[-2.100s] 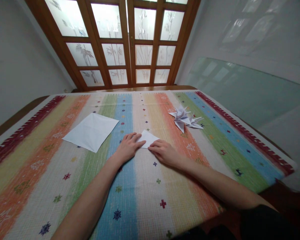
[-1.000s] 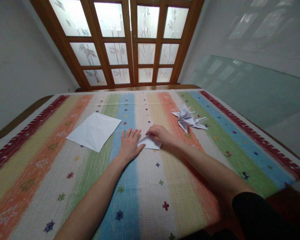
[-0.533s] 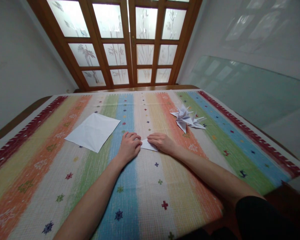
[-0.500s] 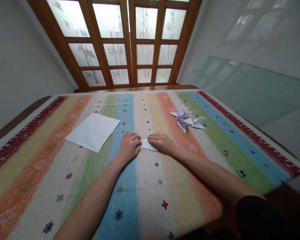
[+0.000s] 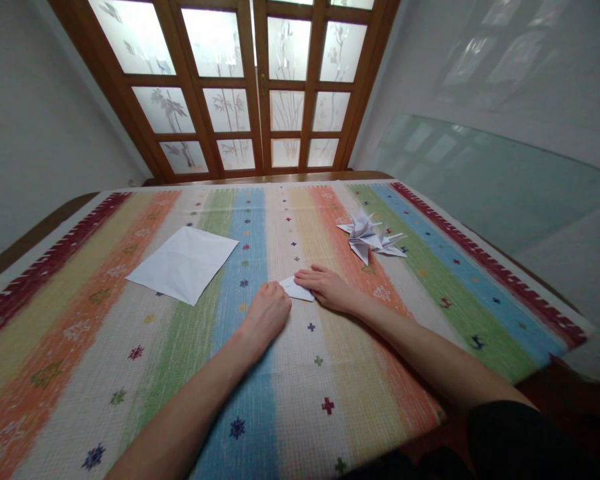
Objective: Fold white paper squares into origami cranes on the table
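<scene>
The folded paper (image 5: 297, 291) lies at mid-frame on the striped cloth (image 5: 300, 380), well inside the edges of the desk (image 5: 75, 203). The left hand (image 5: 269, 312) is curled against the paper's left end, fingertips tucked out of sight — I cannot tell whether its grip pinches the paper. The right hand (image 5: 330, 289) rests over the right end, its fingers outstretched and unclenched. From where I stand, a broad run of cloth reaches from the paper down to the cloth's near edge at lower right, and another goes up to the far edge below the doors (image 5: 259, 133). A strip of cloth separates the left hand from the sheet (image 5: 187, 263), left of centre; the figures (image 5: 364, 235), right of centre, stand well apart from the right hand. Against half a second ago, the left hand has drawn lower in the frame and balled up more tightly — the right has hardly shifted.
</scene>
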Demonstrator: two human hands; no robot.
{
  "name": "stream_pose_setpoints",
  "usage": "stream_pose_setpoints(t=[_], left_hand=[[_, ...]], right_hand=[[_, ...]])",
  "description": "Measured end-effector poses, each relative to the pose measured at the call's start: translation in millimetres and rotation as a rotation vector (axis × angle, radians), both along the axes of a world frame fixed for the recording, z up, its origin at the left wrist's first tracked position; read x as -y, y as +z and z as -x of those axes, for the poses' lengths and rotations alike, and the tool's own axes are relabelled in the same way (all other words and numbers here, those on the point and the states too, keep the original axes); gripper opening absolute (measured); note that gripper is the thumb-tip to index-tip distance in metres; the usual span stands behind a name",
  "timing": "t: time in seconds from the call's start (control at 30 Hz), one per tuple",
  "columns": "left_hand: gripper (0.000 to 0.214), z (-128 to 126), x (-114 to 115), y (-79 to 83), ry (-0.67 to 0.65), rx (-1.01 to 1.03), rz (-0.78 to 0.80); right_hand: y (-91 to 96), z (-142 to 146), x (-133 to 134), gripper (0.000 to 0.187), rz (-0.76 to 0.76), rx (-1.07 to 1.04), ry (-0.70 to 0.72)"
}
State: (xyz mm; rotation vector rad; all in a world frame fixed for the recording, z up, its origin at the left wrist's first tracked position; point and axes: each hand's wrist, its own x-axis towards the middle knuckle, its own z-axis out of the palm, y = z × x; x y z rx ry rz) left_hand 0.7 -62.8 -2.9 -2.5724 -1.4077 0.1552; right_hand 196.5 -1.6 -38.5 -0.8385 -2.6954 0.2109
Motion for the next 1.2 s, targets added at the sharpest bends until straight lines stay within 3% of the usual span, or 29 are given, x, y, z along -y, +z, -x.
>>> stream_pose_setpoints(t=[0.2,0.37,0.57,0.7,0.8,0.9,1.0,1.1,1.2], left_hand=[[0.031,-6.9,6.7,-4.1,0.083,0.071,-0.005],[0.028,-4.6,4.6,-3.6,0.074,0.087,-0.009],[0.016,3.6,-13.4,-7.3,-0.224,0.117,-0.028],[0.021,6.2,-17.3,-15.9,-0.237,0.215,-0.041],[0.022,9.3,-20.2,-24.6,-0.135,0.547,-0.004],[0.021,10.1,-27.2,-31.6,0.102,1.161,0.082],[0.020,6.3,-34.0,-33.6,0.280,1.736,0.314],[0.030,2.6,-34.9,-30.0,0.311,1.985,0.489],[0.035,2.7,-31.9,-24.7,0.318,2.032,0.546]], right_hand=[[3.0,-3.0,9.0,0.046,0.061,0.038,-0.056],[3.4,-12.1,11.8,0.043,0.057,-0.012,-0.114],[2.5,-23.3,7.0,0.041,0.044,-0.389,-0.373],[0.0,-22.7,5.6,0.038,0.130,-0.631,-0.474],[-3.6,-18.6,3.5,0.035,0.257,-0.833,-0.507],[-5.0,-10.4,-0.3,0.045,0.461,-0.998,-0.475],[-1.8,5.1,-3.5,0.059,0.715,-1.063,-0.405],[5.6,25.9,-5.5,0.045,0.930,-1.047,-0.347],[13.6,43.8,-6.4,0.030,0.927,-1.039,-0.316]])
